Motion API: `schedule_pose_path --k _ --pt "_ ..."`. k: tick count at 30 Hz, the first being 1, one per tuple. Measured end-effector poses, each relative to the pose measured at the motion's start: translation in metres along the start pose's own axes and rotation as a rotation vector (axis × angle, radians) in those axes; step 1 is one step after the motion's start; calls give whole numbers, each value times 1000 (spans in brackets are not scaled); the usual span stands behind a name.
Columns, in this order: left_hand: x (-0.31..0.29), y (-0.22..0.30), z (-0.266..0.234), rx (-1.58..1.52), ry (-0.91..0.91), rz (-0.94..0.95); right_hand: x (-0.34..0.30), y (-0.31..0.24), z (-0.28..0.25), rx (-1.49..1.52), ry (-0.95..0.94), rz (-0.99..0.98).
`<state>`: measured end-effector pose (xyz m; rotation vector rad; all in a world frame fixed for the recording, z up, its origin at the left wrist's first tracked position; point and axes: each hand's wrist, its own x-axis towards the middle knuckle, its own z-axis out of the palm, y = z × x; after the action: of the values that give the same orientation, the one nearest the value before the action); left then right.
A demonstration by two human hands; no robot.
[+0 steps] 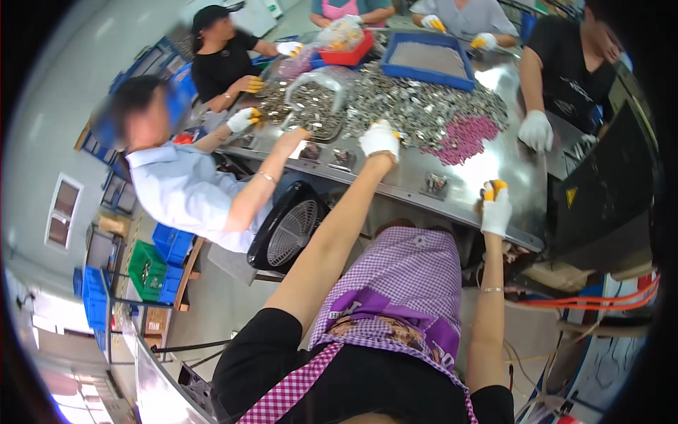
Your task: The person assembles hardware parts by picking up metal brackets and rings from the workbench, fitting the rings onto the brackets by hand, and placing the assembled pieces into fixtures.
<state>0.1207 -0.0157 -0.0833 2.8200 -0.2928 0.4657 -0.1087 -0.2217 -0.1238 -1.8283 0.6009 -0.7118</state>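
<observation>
My left hand (pixel 380 139), in a white glove with yellow fingertips, reaches to the near edge of a wide pile of small silvery metal parts (pixel 395 95). Its back hides most of the fingers, so what they touch does not show. My right hand (pixel 496 208), gloved the same way, is at the table's near edge on the right. Those fingers are curled in, and anything inside them is hidden. Between my hands lies a small clump of dark metal parts (pixel 434 185). Pink-purple small parts (pixel 462 140) form a patch at the pile's right side.
Co-workers in gloves surround the metal table (pixel 417 159). A blue tray (pixel 427 62) and a red bin (pixel 346 49) stand at the far side. More small clumps of parts (pixel 342 159) line the near edge. A black fan (pixel 289 230) stands left, dark machinery (pixel 600 198) right.
</observation>
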Motion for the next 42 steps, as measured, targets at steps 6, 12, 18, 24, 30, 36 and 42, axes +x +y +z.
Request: schedule_pose_path --k 6,12,18,24,30,36,42 --pt "10 11 -26 -7 -105 26 -1 3 0 -139 36 -7" --pt "10 5 -53 120 -33 160 -2 -6 5 -85 0 -29" --pt "-78 9 -43 -320 118 221 0 4 -1 -93 49 42" --pt "-114 -41 10 -380 199 173 -6 -2 10 -433 156 -176" --pt "-95 -30 13 -348 235 128 -5 -22 4 -727 200 -262" --pt "-102 -26 4 -280 232 188 -18 -32 1 -821 175 -247" --pt "-93 -39 7 -163 187 193 -15 -38 11 -776 167 -258"
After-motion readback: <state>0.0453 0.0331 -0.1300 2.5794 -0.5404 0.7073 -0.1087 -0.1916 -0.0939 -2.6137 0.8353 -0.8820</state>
